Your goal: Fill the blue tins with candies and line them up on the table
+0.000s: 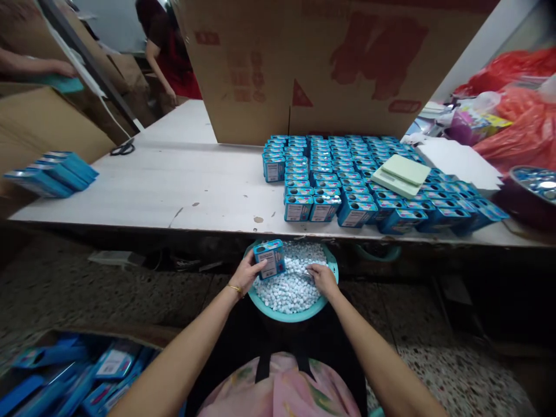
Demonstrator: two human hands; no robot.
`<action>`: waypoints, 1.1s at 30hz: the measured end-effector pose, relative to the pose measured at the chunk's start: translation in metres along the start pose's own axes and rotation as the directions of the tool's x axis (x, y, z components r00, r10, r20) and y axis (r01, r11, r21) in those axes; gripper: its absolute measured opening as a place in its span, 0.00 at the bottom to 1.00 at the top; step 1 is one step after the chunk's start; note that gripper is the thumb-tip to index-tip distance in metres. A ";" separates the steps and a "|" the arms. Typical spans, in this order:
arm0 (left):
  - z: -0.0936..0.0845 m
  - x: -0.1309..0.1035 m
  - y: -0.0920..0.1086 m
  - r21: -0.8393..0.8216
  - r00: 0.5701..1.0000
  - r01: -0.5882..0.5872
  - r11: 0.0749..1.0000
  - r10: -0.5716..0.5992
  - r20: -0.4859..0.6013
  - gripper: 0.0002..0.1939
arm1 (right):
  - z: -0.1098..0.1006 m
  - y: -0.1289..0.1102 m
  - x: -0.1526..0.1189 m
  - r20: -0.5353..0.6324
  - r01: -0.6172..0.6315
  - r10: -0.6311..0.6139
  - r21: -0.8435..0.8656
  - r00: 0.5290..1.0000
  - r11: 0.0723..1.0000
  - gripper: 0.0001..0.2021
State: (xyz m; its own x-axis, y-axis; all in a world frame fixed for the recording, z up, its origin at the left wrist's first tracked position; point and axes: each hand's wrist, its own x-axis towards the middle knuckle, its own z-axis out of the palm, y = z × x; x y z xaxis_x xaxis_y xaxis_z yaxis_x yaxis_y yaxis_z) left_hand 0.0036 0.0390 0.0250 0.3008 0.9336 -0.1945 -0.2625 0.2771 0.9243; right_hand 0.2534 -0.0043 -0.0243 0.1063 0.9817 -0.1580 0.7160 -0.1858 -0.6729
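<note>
My left hand grips a blue box by its left side, its round dark opening facing up, over the left part of a teal basin. Small white pellets fill the basin, which sits at my lap. Among the pellets at the basin's right side is my right hand, its fingers pressed together; whatever they hold is too small to name. Many similar blue boxes stand in rows on the white table beyond, a few with white pellets at their tops.
A pale green scale rests on the boxes. Behind them stands a large cardboard box. Scissors and stacked blue boxes are at left. More blue boxes fill a carton at lower left. Another person is at the back.
</note>
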 end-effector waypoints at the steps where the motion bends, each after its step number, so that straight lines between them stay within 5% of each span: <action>1: -0.008 -0.002 0.005 0.058 0.999 -0.036 0.998 0.036 -0.006 0.24 | -0.003 0.000 0.002 0.005 0.008 -0.008 0.018 1.000 1.000 0.13; 6: -0.034 -0.010 0.018 0.455 0.977 -0.197 0.868 0.214 0.015 0.25 | -0.035 -0.012 0.002 0.004 0.096 -0.098 0.118 0.995 0.988 0.14; 10: -0.029 -0.011 0.016 0.615 0.964 -0.255 0.746 0.248 0.099 0.25 | -0.071 -0.043 -0.004 0.012 0.178 -0.181 0.121 0.983 0.976 0.15; 14: -0.014 -0.009 0.014 0.708 0.948 -0.310 0.634 0.257 0.186 0.25 | -0.096 -0.087 -0.007 0.105 0.255 -0.240 -0.172 0.965 0.952 0.14; 19: -0.008 -0.006 0.008 0.757 0.936 -0.348 0.553 0.247 0.250 0.25 | -0.108 -0.145 -0.013 0.214 0.293 -0.202 -0.628 0.956 0.721 0.14; 24: -0.007 -0.004 0.004 0.761 0.938 -0.343 0.551 0.244 0.246 0.25 | -0.114 -0.192 -0.020 0.339 0.401 -0.215 -0.740 0.916 0.540 0.13; 28: -0.012 -0.004 0.006 0.694 0.947 -0.319 0.645 0.246 0.206 0.24 | -0.131 -0.180 -0.020 0.318 0.374 -0.197 -0.773 0.928 0.513 0.14; 33: -0.032 -0.006 0.001 0.394 0.981 -0.156 0.906 0.189 -0.048 0.26 | -0.123 -0.094 -0.025 0.239 0.214 -0.027 -0.811 0.971 0.544 0.13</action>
State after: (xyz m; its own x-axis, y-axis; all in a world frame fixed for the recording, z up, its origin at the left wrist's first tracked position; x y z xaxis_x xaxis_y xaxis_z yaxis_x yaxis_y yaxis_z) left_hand -0.0277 0.0405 0.0166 0.2012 0.9790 -0.0316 0.0765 0.0164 0.9969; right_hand 0.2683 -0.0063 0.1324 -0.0805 0.9480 -0.3080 0.9719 0.1432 0.1867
